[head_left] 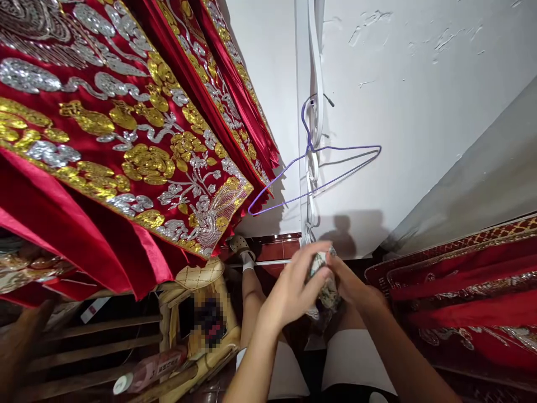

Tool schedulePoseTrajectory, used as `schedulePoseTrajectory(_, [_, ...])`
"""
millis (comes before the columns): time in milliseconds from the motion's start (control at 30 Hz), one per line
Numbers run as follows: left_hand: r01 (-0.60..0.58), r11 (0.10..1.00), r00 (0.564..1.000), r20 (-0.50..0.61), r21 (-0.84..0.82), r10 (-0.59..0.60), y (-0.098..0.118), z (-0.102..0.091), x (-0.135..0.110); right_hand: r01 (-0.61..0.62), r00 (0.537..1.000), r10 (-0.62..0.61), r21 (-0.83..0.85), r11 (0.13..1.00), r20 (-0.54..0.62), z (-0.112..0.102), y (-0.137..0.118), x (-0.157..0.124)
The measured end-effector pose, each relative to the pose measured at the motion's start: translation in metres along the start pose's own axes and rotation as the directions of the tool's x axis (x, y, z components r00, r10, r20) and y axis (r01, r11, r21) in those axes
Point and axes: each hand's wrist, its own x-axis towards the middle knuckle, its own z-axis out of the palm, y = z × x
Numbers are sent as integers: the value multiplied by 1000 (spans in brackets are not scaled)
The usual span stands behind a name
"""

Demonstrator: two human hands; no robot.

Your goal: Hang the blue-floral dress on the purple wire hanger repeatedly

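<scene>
Between my two hands, low in front of my body, is a small crumpled bundle (328,294) that looks wrapped in clear plastic. Whitish and greenish patches show on it, but its exact kind cannot be made out. My left hand (296,282) curls around its left and upper side, thumb across the front. From the other side my right hand (350,282) grips it, fingers near the top. Slight blur covers the fingertips, and part of the bundle is hidden behind them.
A purple wire hanger (348,180) hangs on the white wall (419,101) by white straps (318,67). Red sequined cloth (168,134) fills the left. Below it are a bamboo chair (168,322) and a pink bottle (151,369). More red cloth (474,291) lies at right.
</scene>
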Motion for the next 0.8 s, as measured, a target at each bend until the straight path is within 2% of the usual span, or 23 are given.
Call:
schedulePoseTrajectory(67, [13, 1000, 1000, -18, -26, -13, -9, -10, 3, -23, 987, 51, -175, 984, 155, 0, -17, -2])
schedulePoseTrajectory(167, [-32, 995, 986, 162, -97, 47, -24, -11, 5, 41, 887, 203, -508, 861, 415, 0, -53, -6])
schedulePoseTrajectory(233, [-59, 996, 962, 263, -69, 75, -34, -5, 2, 112, 839, 286, -661, 742, 463, -1, -78, -8])
schedulePoseTrajectory(300, [-32, 997, 953, 304, 64, 11, -43, -1, -3, 182, 867, 250, -741, 647, 431, -5, -97, -8])
schedulePoseTrajectory(367, [57, 959, 949, 284, 279, -139, -50, -3, -9, 265, 939, 49, -805, 530, 342, -11, -110, -2])
schedulePoseTrajectory(400, [115, 911, 947, 235, 397, -221, -53, -6, -11, 304, 951, -100, -833, 463, 292, -16, -114, 4])
schedulePoseTrajectory(433, [172, 848, 944, 162, 502, -288, -56, -12, -14, 330, 936, -261, -854, 402, 239, -20, -117, 11])
schedulePoseTrajectory(500, [260, 715, 934, 19, 649, -357, -57, -25, -17, 344, 837, -534, -873, 346, 118, -31, -118, 31])
schedulePoseTrajectory(533, [284, 661, 929, -28, 695, -370, -56, -33, -18, 344, 788, -613, -872, 348, 66, -36, -118, 42])
schedulePoseTrajectory(567, [296, 616, 924, -56, 730, -378, -55, -40, -18, 334, 763, -645, -874, 353, 31, -42, -117, 52])
schedulePoseTrajectory(600, [300, 576, 920, -71, 761, -386, -53, -48, -19, 305, 765, -644, -885, 351, 9, -47, -116, 61])
schedulePoseTrajectory(700, [334, 486, 895, -111, 807, -431, -48, -67, -18, 156, 834, -551, -953, 261, -14, -59, -111, 74])
schedulePoseTrajectory(767, [379, 502, 890, -157, 777, -429, -47, -79, -15, 75, 833, -550, -976, 203, -50, -63, -110, 69])
schedulePoseTrajectory(800, [389, 551, 901, -178, 738, -397, -47, -84, -13, 56, 817, -573, -979, 197, -69, -64, -111, 63])
